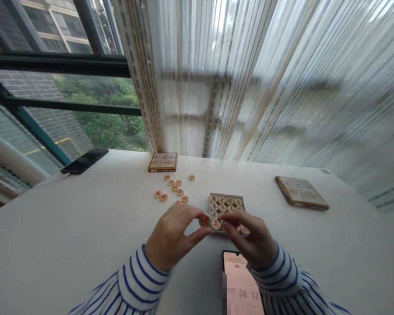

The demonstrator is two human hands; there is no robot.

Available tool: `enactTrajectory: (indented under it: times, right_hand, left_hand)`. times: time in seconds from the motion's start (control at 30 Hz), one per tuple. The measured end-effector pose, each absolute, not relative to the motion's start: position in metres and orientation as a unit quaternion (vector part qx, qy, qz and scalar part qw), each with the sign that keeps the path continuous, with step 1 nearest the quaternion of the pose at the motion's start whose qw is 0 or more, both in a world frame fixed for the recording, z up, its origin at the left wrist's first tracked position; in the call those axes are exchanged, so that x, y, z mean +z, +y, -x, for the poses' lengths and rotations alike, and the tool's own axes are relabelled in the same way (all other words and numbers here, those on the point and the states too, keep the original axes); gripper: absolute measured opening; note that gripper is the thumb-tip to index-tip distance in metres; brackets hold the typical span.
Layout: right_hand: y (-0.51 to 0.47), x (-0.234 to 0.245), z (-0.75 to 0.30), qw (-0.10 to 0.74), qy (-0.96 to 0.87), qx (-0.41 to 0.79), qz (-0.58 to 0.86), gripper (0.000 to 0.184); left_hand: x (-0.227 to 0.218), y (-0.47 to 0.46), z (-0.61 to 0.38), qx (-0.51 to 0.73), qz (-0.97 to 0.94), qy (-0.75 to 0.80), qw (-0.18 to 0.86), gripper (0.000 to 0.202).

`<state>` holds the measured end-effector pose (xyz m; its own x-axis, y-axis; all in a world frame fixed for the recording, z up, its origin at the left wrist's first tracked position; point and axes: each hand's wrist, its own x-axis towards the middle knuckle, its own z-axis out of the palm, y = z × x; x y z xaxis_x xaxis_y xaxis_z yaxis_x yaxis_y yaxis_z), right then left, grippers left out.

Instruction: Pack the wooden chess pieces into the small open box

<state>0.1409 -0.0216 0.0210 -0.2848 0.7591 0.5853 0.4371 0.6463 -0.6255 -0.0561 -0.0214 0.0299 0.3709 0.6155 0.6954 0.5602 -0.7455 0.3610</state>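
Note:
My left hand (172,234) pinches a round xiangqi piece (205,220) with a red character between thumb and forefinger, at the near left corner of a shallow box (210,195). Rows of xiangqi pieces lie in that box, black-marked ones toward the back and red-marked ones at the near side. Over the box's near right part is my right hand (254,236), its thumb and fingers drawn together close to a red-marked piece (216,224). Whether these fingertips hold anything is hidden. Several loose red-marked pieces (174,188) lie on the white table beyond my left hand.
A flat patterned box (163,162) lies at the back of the table (95,227), another patterned box (302,192) at the right. A dark phone (85,161) with a cable rests far left. Under my right wrist a lit phone (238,275) shows 08:32. Curtains and a window stand behind.

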Motion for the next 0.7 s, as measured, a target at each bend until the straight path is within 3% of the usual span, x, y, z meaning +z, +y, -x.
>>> enactTrajectory:
  times: [0.27, 0.53, 0.7]
  right_hand:
    - [-0.017, 0.016, -0.14, 0.494, -0.679, 0.408, 0.359, 0.013]
    - [-0.014, 0.009, -0.141, 0.477, -0.646, 0.438, 0.404, 0.017]
    - [-0.013, 0.009, -0.145, 0.437, -0.688, 0.423, 0.396, 0.022]
  left_hand:
    - [0.017, -0.014, 0.029, 0.474, -0.814, 0.331, 0.055, 0.017]
    - [0.002, -0.016, 0.039, 0.469, -0.799, 0.332, 0.179, 0.023]
    - [0.0, -0.013, 0.039, 0.476, -0.794, 0.329, 0.186, 0.018]
